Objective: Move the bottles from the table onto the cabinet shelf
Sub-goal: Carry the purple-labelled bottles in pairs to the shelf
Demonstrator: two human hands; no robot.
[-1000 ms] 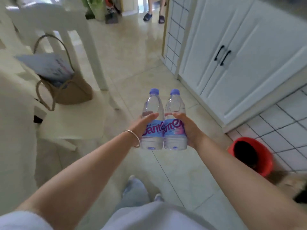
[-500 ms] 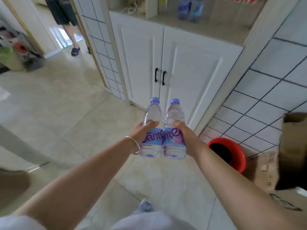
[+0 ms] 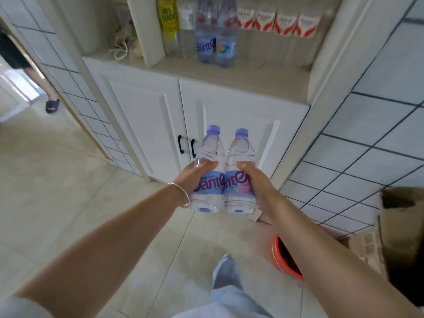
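Both hands hold bottles in front of the cabinet (image 3: 142,106). Left hand (image 3: 192,177) grips the left bottle (image 3: 210,171) with its fingers curled round the body, the thumb lying across the front above the label. Right hand (image 3: 253,180) grips the right bottle (image 3: 239,173) in the same way. These two bottles are upright and touch each other side by side, in the air, lower than the shelf (image 3: 241,74) and in front of the white doors (image 3: 206,115).

From the biggest thing to the smallest: the cabinet stands between tiled walls (image 3: 378,111), and its two doors are closed, with black handles (image 3: 181,144) just left of the held bottles. On the shelf above the doors, two more bottles (image 3: 216,42) of the same kind stand upright, touching each other. Beside them on the left is a yellow bottle (image 3: 168,21), and on the right a row of red and white cartons (image 3: 277,21) stands along the back. A cardboard box (image 3: 401,228) is at the right edge. On the floor, near the right forearm, is a red bucket (image 3: 282,260), partly hidden by the arm. At the left, in a doorway, a leg of another person is visible with a dark slipper (image 3: 52,106). A thin bracelet (image 3: 181,193) is on the left wrist.
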